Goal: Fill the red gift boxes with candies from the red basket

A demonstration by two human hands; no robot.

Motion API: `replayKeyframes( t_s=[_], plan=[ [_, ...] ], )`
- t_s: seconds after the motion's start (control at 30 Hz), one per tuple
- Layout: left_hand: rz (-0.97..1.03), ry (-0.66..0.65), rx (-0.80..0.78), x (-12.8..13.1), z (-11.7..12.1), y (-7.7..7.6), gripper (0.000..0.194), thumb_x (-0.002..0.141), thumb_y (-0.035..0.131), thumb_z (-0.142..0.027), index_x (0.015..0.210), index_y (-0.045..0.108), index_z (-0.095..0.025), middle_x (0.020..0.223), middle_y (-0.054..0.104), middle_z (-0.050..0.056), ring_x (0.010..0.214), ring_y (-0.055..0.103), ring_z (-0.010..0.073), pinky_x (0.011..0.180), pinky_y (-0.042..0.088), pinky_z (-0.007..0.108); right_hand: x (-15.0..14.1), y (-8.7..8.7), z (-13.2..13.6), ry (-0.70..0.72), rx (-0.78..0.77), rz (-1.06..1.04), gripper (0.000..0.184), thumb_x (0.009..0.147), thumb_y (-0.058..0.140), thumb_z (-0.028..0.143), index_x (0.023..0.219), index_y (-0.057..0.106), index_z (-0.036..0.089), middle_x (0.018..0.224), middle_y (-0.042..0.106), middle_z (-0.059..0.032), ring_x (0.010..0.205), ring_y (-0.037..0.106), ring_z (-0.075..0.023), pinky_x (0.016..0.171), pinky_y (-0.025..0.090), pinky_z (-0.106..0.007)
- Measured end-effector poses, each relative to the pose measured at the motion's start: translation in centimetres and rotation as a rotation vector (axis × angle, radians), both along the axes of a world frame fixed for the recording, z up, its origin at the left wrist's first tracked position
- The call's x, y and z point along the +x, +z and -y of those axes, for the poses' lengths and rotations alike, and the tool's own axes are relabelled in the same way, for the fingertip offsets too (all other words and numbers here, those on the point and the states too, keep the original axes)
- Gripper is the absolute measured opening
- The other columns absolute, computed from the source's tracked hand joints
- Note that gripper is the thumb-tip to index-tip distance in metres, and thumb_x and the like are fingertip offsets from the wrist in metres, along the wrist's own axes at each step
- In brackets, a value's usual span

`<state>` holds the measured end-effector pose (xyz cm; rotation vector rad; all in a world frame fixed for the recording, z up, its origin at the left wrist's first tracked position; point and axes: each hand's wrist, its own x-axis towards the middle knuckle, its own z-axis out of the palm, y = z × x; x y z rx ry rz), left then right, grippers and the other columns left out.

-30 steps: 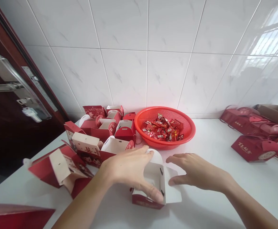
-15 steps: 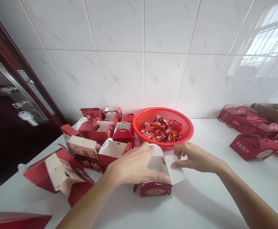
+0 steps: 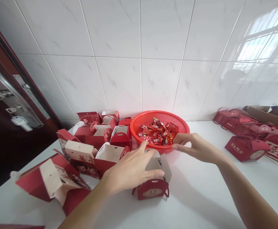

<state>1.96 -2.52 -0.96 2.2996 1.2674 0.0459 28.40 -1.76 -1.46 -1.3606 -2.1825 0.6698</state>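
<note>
A small red cardboard gift box [image 3: 152, 190] with a pale inside stands open on the white table in front of me. My left hand [image 3: 131, 170] spans it, thumb near the front end and fingers at the far end, steadying it. Its right side flap leans up and outward. Just beyond is a red plastic basket [image 3: 139, 116] holding many red-wrapped candies [image 3: 156, 132]. My right hand [image 3: 193, 146] is at the basket's near right rim, fingers curved and thumb apart, with nothing visible in it. Its fingertips are partly hidden at the rim.
Several open red boxes [image 3: 98, 133] crowd the table's left side, some with flaps sticking up. At the right sit closed red boxes [image 3: 247, 148] beside a brown carton [image 3: 260, 116]. A tiled wall [image 3: 119, 82] bounds the back, and a door with a handle [image 3: 12, 92] is at left.
My right hand has left the box's right flap and moved up to the basket rim. That flap now stands more upright. My left hand stays on the box, and the view has shifted slightly.
</note>
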Motion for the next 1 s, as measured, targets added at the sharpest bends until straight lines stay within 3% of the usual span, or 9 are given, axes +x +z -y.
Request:
replayKeyframes(
  t_s=[0.1,0.17,0.23,0.3,0.4,0.53,0.67,0.8,1.0],
  plan=[
    [0.04,-0.008,0.051,-0.2,-0.2,-0.2,0.062,0.088,0.049,-0.072,0.136,0.06,-0.035,0.163,0.034,0.009,0.127,0.056,0.0439,0.097,0.048,0.054,0.9,0.5,-2.9,-0.101,0.119,-0.001,0.028,0.095,0.054,0.043,0.088,0.068,0.02,0.089,0.075,-0.007,0.083,0.068,-0.0232,0.079,0.054,-0.038],
    [0.066,0.01,0.09,-0.3,-0.3,-0.3,0.06,0.09,0.047,-0.07,0.137,0.061,-0.034,0.161,0.037,0.009,0.126,0.058,0.0419,0.097,0.048,0.052,1.2,0.1,-5.3,-0.186,0.098,0.106,0.019,0.089,0.052,0.021,0.093,0.071,0.02,0.101,0.076,-0.0075,0.094,0.069,-0.0234,0.088,0.053,-0.037],
    [0.095,0.036,0.125,-0.3,-0.4,-0.4,0.061,0.091,0.048,-0.068,0.139,0.06,-0.033,0.16,0.04,0.009,0.126,0.058,0.0399,0.1,0.047,0.05,1.2,-0.8,-7.4,-0.194,0.01,0.245,0.036,0.077,0.054,0.006,0.103,0.074,0.022,0.114,0.074,-0.0066,0.108,0.067,-0.0244,0.091,0.052,-0.034],
    [0.138,0.053,0.155,-0.3,-0.6,-0.4,0.059,0.092,0.05,-0.065,0.138,0.062,-0.031,0.157,0.044,0.008,0.12,0.062,0.0362,0.1,0.048,0.048,0.9,-2.0,-9.1,-0.179,-0.052,0.31,0.044,0.067,0.059,0.002,0.099,0.078,0.024,0.108,0.074,-0.0067,0.102,0.068,-0.0261,0.081,0.052,-0.032],
    [0.23,0.058,0.199,-0.2,-1.1,-0.6,0.049,0.094,0.051,-0.058,0.127,0.069,-0.028,0.145,0.056,0.008,0.104,0.068,0.0284,0.09,0.053,0.042,0.3,-3.6,-10.5,-0.172,-0.109,0.353,0.036,0.063,0.066,0.006,0.09,0.081,0.024,0.088,0.072,-0.0063,0.079,0.068,-0.023,0.065,0.049,-0.029],
    [0.397,0.078,0.246,0.2,-2.0,-0.9,0.037,0.094,0.056,-0.048,0.116,0.073,-0.024,0.13,0.066,0.007,0.091,0.068,0.0213,0.086,0.054,0.037,0.2,-4.1,-10.9,-0.127,-0.076,0.299,0.004,0.068,0.072,0.023,0.072,0.073,0.021,0.066,0.061,-0.0002,0.063,0.058,-0.0161,0.059,0.042,-0.027],
    [0.566,0.15,0.231,0.7,-3.4,-1.7,0.039,0.094,0.057,-0.048,0.119,0.07,-0.02,0.124,0.069,0.009,0.101,0.068,0.0235,0.092,0.053,0.036,0.0,-2.9,-10.3,-0.076,0.0,0.137,0.037,0.086,0.06,0.048,0.064,0.055,0.02,0.063,0.051,0.0027,0.062,0.049,-0.0137,0.058,0.037,-0.026],
    [0.751,0.282,0.094,1.3,-4.9,-2.4,0.053,0.094,0.058,-0.051,0.135,0.059,-0.018,0.122,0.07,0.012,0.108,0.068,0.0252,0.095,0.053,0.037,-1.0,-1.2,-8.7,-0.021,0.055,-0.216,0.054,0.092,0.052,0.064,0.062,0.041,0.021,0.06,0.038,0.0052,0.055,0.04,-0.0105,0.052,0.031,-0.026],
    [1.158,0.444,-0.495,2.6,-6.5,-1.9,0.062,0.091,0.055,-0.064,0.132,0.055,-0.016,0.104,0.074,0.013,0.079,0.074,0.0225,0.072,0.06,0.035,-2.5,-0.3,-7.5,0.131,-0.007,-0.497,0.034,0.09,0.063,0.054,0.082,0.066,0.021,0.064,0.057,0.003,0.057,0.06,-0.0154,0.056,0.047,-0.03]
  ],
)
